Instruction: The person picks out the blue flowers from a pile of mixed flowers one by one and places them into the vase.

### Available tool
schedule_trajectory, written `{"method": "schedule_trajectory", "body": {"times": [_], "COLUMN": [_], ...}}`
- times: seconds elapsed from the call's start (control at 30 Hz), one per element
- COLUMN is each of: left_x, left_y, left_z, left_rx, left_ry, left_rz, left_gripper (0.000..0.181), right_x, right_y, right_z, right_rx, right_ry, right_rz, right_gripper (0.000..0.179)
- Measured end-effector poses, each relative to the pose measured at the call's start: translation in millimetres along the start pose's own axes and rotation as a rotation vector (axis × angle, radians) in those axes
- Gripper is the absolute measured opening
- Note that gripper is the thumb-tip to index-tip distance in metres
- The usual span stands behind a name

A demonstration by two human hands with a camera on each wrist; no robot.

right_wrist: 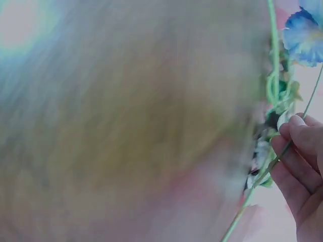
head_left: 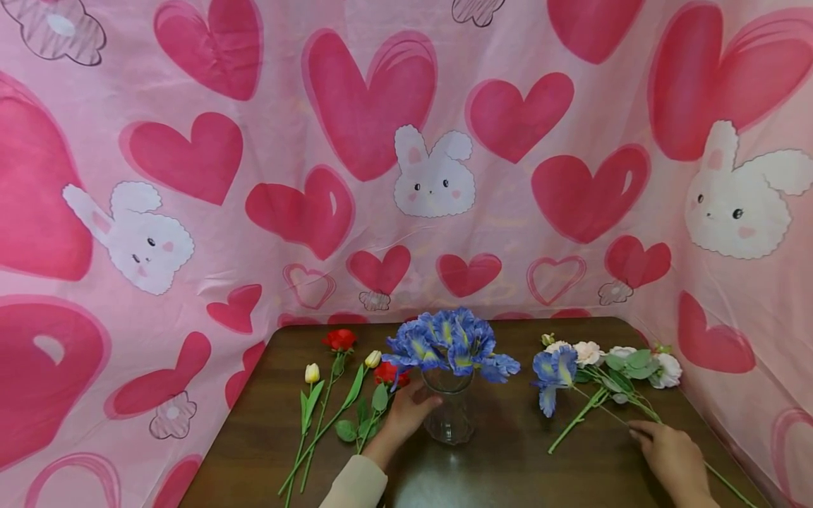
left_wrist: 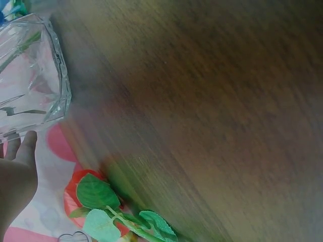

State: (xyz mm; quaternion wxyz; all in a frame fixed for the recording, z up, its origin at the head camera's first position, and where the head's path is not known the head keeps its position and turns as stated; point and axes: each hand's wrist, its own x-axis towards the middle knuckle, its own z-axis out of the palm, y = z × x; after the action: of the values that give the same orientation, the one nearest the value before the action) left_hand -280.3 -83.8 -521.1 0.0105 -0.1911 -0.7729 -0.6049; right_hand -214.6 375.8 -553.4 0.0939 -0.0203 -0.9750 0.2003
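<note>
A clear glass vase [head_left: 449, 416] stands mid-table, holding several blue irises [head_left: 444, 342] with yellow-marked petals. At its left side my left hand [head_left: 406, 415] grips the vase below the rim, thumb in front. In the left wrist view, fingers of the left hand [left_wrist: 19, 171] meet the edge of the glass vase [left_wrist: 58, 75]. On the right, my right hand [head_left: 673, 455] pinches the thin stem of a single blue iris [head_left: 555, 374]. The right wrist view has the green stem [right_wrist: 312, 93] between thumb and fingers, with the iris bloom [right_wrist: 303, 38] above.
Left of the vase lie red roses [head_left: 341, 340] and yellow-white tulips [head_left: 312, 374] on long stems. Pale pink and white flowers [head_left: 587, 353] with green leaves lie at the right. A pink heart-and-rabbit cloth [head_left: 375, 233] surrounds the brown table [head_left: 508, 466].
</note>
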Motion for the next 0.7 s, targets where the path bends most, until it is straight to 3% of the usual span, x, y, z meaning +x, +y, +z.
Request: {"method": "schedule_trajectory", "body": {"times": [0.23,0.47,0.7], "left_x": [2.5,9.1,6.7], "left_y": [-6.5,-34.1,-39.5], "left_z": [2.0,5.9,5.4], "left_rx": [0.007,0.025,0.038], "left_ry": [0.01,0.031,0.041], "left_rz": [0.034,0.039,0.191], "left_gripper": [0.051,0.054,0.054], "right_x": [0.8,2.4,2.0], "right_y": [-20,-42,-68], "right_z": [-4,-13,-20], "right_rx": [0.093,0.143,0.216], "right_ry": [0.228,0.299,0.374], "right_rz": [-0.017,0.015,0.033], "right_gripper": [0.014,0.019,0.017]}}
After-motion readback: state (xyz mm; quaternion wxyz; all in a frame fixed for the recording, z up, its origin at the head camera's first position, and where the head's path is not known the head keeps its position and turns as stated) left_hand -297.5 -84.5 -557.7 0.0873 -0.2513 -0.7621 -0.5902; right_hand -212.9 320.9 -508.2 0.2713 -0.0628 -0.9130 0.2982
